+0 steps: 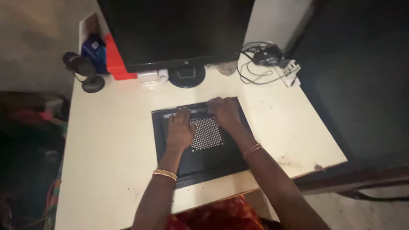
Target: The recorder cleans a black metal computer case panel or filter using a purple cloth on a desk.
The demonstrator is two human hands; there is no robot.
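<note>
Head camera: we see our left hand (180, 130) and right hand (225, 111) lying flat, fingers spread, on a black metal panel (204, 159) on the pale table (110, 140). Its perforated vent patch (206, 135) sits between both hands; a dark monitor (174, 32) stands just beyond the fingertips.

The top of the monitor (174, 30) is cut off by the upper edge, and its screen is dark. Part of the black panel (204, 157) is covered by the left hand (179, 130) and right hand (225, 111) — the far edge under the fingertips cannot be made out. Both arms are cut off at the bottom edge. The clutter behind the monitor — a red box (114, 59) and a blue item (94, 47) — is partly hidden. The cables (260, 64) are too tangled and small to be told apart. The left side is lost in shadow.
</note>
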